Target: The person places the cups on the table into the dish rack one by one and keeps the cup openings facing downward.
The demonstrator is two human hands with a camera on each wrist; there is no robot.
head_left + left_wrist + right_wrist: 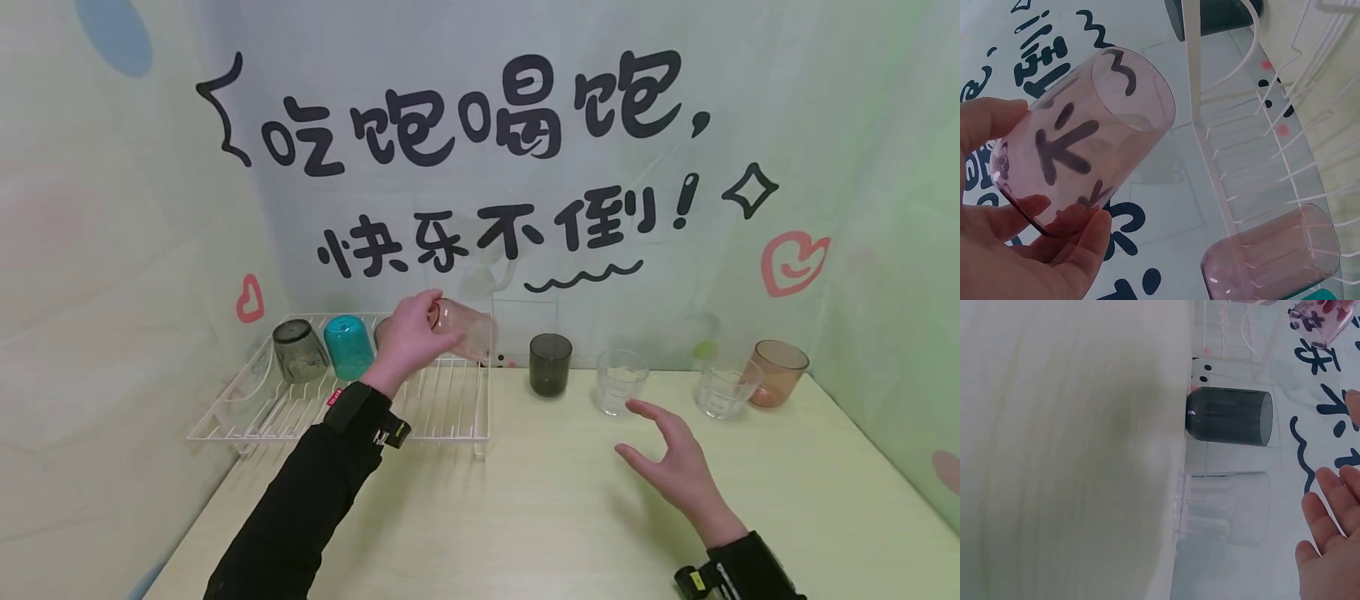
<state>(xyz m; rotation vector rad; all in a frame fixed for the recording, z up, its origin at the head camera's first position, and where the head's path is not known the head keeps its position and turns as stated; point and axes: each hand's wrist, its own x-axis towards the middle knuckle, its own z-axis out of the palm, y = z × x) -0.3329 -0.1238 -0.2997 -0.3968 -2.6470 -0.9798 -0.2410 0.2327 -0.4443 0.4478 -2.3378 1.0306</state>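
Note:
My left hand (411, 340) grips a clear pink glass (471, 330) near its base, over the right part of a white wire dish rack (444, 438). In the left wrist view, the glass lies tilted with its open rim pointing away from the palm. Below it, a second pink glass (1272, 256) rests in the rack, mostly hidden by the hand in the head view. My right hand (678, 471) is held above the table with thumb and fingers apart, holding nothing. Nearest to it stands a clear glass (619, 387), upright on the table.
In the rack's left half, a grey glass (300, 354) and a blue glass (348, 348) lean bottom up. A dark glass (550, 367) stands right of the rack. Farther right are another clear glass (722, 398) and an amber glass (780, 377), near the back wall.

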